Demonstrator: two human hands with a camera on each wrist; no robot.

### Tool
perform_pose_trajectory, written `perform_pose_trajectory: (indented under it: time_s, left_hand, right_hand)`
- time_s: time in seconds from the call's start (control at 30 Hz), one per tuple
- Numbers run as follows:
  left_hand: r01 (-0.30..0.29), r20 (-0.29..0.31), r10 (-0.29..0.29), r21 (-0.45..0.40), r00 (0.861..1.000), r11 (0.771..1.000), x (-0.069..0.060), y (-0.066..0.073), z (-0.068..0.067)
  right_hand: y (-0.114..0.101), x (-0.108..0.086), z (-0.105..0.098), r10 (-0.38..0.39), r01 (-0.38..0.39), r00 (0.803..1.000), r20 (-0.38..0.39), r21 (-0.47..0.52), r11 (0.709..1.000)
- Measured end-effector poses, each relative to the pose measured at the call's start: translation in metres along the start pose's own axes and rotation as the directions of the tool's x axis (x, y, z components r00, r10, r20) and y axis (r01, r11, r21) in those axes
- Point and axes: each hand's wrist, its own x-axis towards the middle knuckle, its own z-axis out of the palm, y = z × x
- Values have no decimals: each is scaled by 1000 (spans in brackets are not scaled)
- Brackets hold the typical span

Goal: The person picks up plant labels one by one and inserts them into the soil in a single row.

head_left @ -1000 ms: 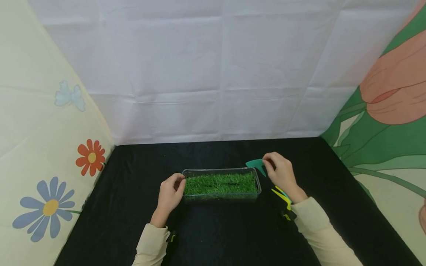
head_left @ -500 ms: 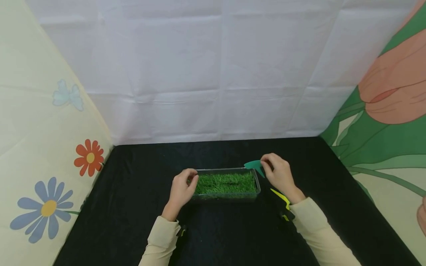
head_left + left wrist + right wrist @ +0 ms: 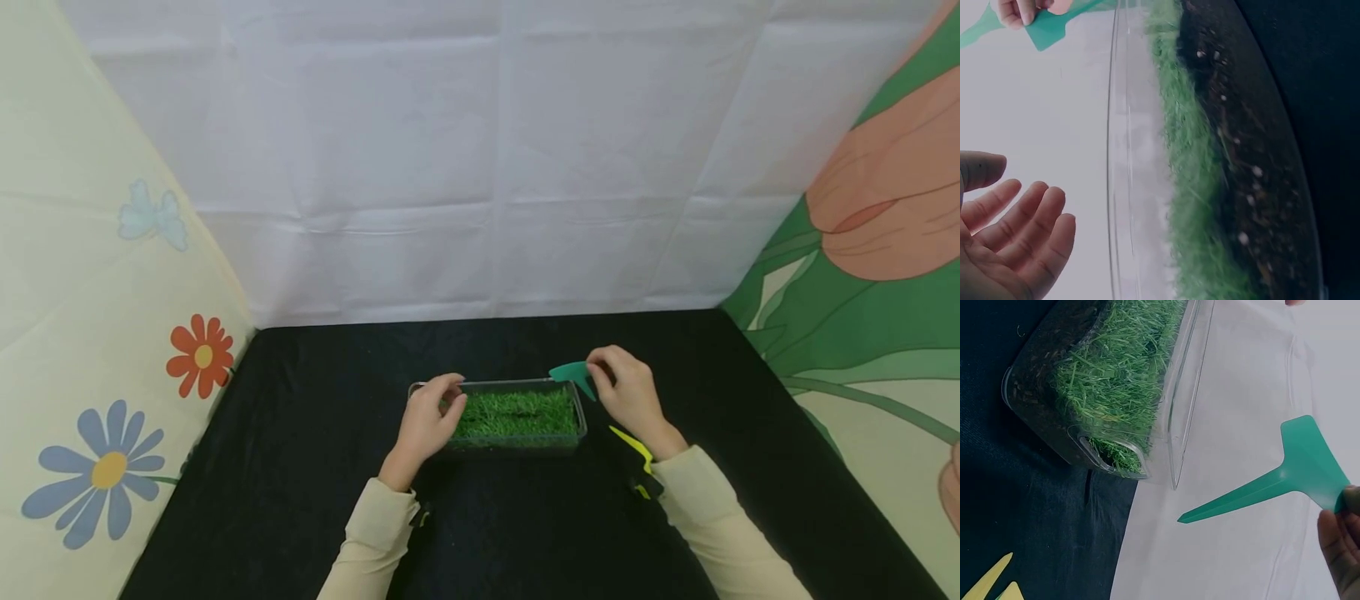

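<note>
A clear rectangular box (image 3: 504, 443) holds green grass (image 3: 517, 414); dark soil (image 3: 1254, 169) shows through its wall in the left wrist view. My left hand (image 3: 426, 422) hovers over the box's left end, fingers loosely bent, nothing between them (image 3: 1022, 244). Beyond the box's right end, my right hand (image 3: 628, 392) pinches a green T-shaped plastic marker (image 3: 573, 372) between thumb and finger. In the right wrist view the marker (image 3: 1316, 464) is held by one corner of its wide head, and its pointed stem reaches toward the box's corner without touching.
Yellow pointed pieces (image 3: 633, 443) lie on the black cloth (image 3: 510, 533) beside my right wrist; a green one shows with them in the right wrist view. A white cloth (image 3: 420, 167) hangs behind the table, with printed floral cloths (image 3: 112, 292) at both sides.
My left hand has moved right, from the box's left edge to above the grass. My right hand has shifted slightly left with the green marker.
</note>
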Motion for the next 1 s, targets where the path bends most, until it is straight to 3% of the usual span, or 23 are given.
perform_pose_trajectory:
  time_s: [0.23,0.57,0.83,1.0]
  left_hand:
    - [27,66,-22,-66,998,997,7,7,8]
    - [20,128,-4,-128,992,992,17,17,21]
    - [1,147,22,-151,989,989,24,19,34]
    - [-32,119,50,-147,992,989,26,22,42]
  right_hand:
    - [0,0,0,-6,6,1000,-1,19,1000]
    - [0,0,1,-8,7,1000,10,23,1000]
    - [0,0,3,-9,8,1000,17,25,1000]
    - [0,-1,3,-14,14,1000,16,22,1000]
